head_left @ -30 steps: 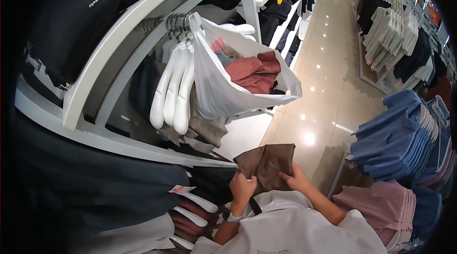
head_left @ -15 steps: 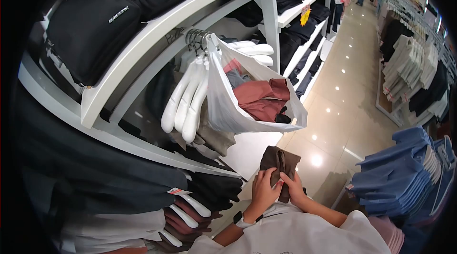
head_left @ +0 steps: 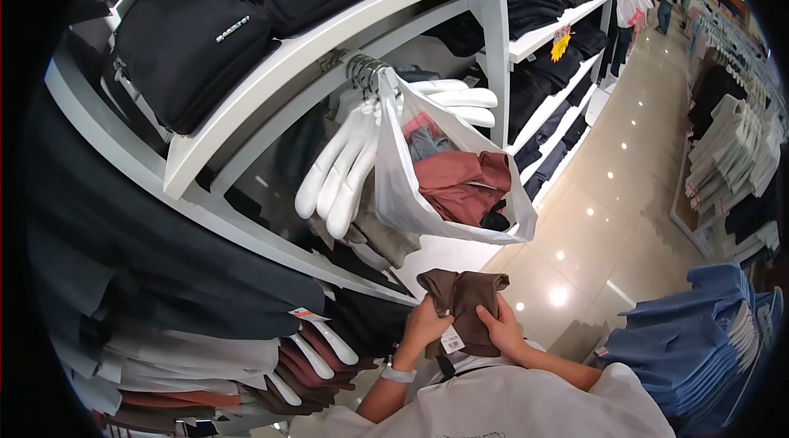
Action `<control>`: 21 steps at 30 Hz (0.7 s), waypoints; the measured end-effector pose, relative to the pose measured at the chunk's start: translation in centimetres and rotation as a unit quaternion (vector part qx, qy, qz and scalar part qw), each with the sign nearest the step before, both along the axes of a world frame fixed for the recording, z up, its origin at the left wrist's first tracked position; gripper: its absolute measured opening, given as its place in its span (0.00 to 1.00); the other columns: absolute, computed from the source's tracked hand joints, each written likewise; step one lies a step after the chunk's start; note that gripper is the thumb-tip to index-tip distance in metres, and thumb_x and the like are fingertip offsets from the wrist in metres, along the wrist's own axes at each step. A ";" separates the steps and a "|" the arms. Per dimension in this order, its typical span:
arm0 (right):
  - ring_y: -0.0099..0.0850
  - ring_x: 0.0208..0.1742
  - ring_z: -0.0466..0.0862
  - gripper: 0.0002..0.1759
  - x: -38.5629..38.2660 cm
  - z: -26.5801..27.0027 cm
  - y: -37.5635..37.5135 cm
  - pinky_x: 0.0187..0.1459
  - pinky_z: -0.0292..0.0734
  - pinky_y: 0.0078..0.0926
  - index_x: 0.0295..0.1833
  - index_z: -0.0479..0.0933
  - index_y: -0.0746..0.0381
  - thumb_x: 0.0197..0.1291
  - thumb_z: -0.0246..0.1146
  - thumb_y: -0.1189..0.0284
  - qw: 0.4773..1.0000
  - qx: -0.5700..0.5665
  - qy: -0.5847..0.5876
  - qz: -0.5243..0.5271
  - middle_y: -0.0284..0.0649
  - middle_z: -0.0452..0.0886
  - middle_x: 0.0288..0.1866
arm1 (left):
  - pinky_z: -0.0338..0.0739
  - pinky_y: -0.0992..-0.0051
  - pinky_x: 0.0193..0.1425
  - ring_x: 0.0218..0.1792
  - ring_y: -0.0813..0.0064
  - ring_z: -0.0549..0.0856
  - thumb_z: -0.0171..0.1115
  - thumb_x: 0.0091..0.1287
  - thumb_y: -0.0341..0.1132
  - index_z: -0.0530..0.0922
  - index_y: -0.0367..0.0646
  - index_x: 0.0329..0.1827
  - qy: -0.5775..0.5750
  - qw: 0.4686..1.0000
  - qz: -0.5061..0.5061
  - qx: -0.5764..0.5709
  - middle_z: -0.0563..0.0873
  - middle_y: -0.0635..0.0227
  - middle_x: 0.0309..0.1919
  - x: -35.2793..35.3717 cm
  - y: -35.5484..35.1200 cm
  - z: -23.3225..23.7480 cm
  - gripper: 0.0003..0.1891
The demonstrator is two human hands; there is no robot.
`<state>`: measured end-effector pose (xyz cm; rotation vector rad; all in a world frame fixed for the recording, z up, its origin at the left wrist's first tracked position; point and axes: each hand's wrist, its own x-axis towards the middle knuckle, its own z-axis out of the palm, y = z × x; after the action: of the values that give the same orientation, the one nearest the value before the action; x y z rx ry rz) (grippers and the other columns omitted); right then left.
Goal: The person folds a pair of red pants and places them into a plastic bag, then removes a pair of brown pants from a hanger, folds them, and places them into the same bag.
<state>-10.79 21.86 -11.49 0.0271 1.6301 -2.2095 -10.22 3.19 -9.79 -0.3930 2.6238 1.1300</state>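
A brown folded garment (head_left: 470,297) is held in front of my chest, its upper part fanned out to both sides. My left hand (head_left: 424,325) grips its left edge, thumb on the front and fingers behind. On the right edge, my right hand (head_left: 503,328) closes on the cloth with its thumb on the near face. A white price tag (head_left: 452,340) hangs from the garment beside my left thumb. Beyond my hands, a white plastic bag (head_left: 394,191) hangs from the rack, with dusty-red clothing (head_left: 460,183) and some grey cloth inside.
White hangers (head_left: 339,171) hang beside the bag. Black bags (head_left: 193,52) stand on the white shelf (head_left: 271,68) above. Clothes on hangers fill the lower left. Blue garments (head_left: 686,348) hang at right, and a tiled aisle (head_left: 592,216) runs back to a distant person (head_left: 666,2).
The brown garment has been spread wider between my hands, and its price tag now shows. My left hand has shifted left, and the view has turned slightly left.
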 end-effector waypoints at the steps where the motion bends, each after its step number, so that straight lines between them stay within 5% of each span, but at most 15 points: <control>1: 0.25 0.56 0.77 0.22 -0.2 -0.2 0.1 0.57 0.72 0.22 0.66 0.65 0.64 0.68 0.57 0.73 1.000 0.016 0.022 0.001 0.38 0.78 0.57 | 0.78 0.55 0.49 0.45 0.44 0.83 0.69 0.48 0.39 0.71 0.36 0.50 -0.011 0.999 0.003 -0.039 0.84 0.45 0.41 -0.1 0.0 0.3 0.27; 3: 0.25 0.56 0.76 0.23 -0.6 -0.8 0.2 0.58 0.71 0.23 0.66 0.65 0.65 0.68 0.58 0.72 0.997 0.048 0.066 0.001 0.39 0.77 0.58 | 0.78 0.55 0.48 0.44 0.45 0.83 0.68 0.49 0.39 0.71 0.36 0.50 -0.033 0.993 0.006 -0.117 0.83 0.46 0.42 -0.3 0.5 2.9 0.27; 6: 0.29 0.55 0.77 0.21 -1.0 -1.1 -0.3 0.58 0.71 0.25 0.62 0.67 0.68 0.68 0.58 0.69 0.988 0.094 0.113 -0.039 0.41 0.79 0.54 | 0.79 0.55 0.45 0.44 0.48 0.83 0.69 0.49 0.38 0.71 0.37 0.49 0.082 0.973 0.036 -0.215 0.80 0.49 0.42 -0.1 3.2 3.4 0.26; 8: 0.29 0.55 0.77 0.21 -0.9 -0.8 -1.3 0.57 0.71 0.25 0.61 0.68 0.67 0.68 0.59 0.66 0.994 0.040 0.085 -0.047 0.41 0.79 0.53 | 0.78 0.55 0.43 0.43 0.48 0.80 0.67 0.51 0.36 0.70 0.38 0.47 0.131 0.965 -0.006 -0.227 0.76 0.50 0.40 0.0 5.4 1.9 0.23; 17: 0.33 0.44 0.84 0.21 -1.6 0.8 1.0 0.47 0.81 0.33 0.53 0.75 0.62 0.60 0.66 0.61 0.942 -0.138 -0.304 -0.022 0.41 0.83 0.46 | 0.74 0.62 0.53 0.50 0.52 0.77 0.70 0.54 0.39 0.70 0.34 0.58 0.218 0.962 -0.160 -0.047 0.77 0.51 0.48 1.8 7.1 0.8 0.30; 20: 0.34 0.46 0.83 0.19 -1.5 -1.6 2.4 0.46 0.81 0.36 0.54 0.74 0.64 0.60 0.65 0.67 0.937 -0.125 -0.324 -0.040 0.43 0.82 0.48 | 0.76 0.66 0.50 0.46 0.59 0.80 0.72 0.54 0.41 0.73 0.36 0.56 0.097 0.976 -0.157 0.116 0.80 0.54 0.48 1.7 6.0 1.6 0.29; 21: 0.35 0.46 0.83 0.19 -1.3 -0.9 2.4 0.45 0.82 0.38 0.54 0.73 0.65 0.59 0.64 0.70 0.944 -0.109 -0.301 -0.079 0.44 0.81 0.48 | 0.76 0.70 0.49 0.44 0.65 0.82 0.74 0.55 0.41 0.74 0.36 0.58 0.108 0.954 -0.083 0.269 0.82 0.58 0.47 1.6 5.5 -1.2 0.31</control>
<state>-12.07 24.26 -12.35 0.7202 1.0720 -2.1787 -8.62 8.70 -11.00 0.0662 2.3174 1.8306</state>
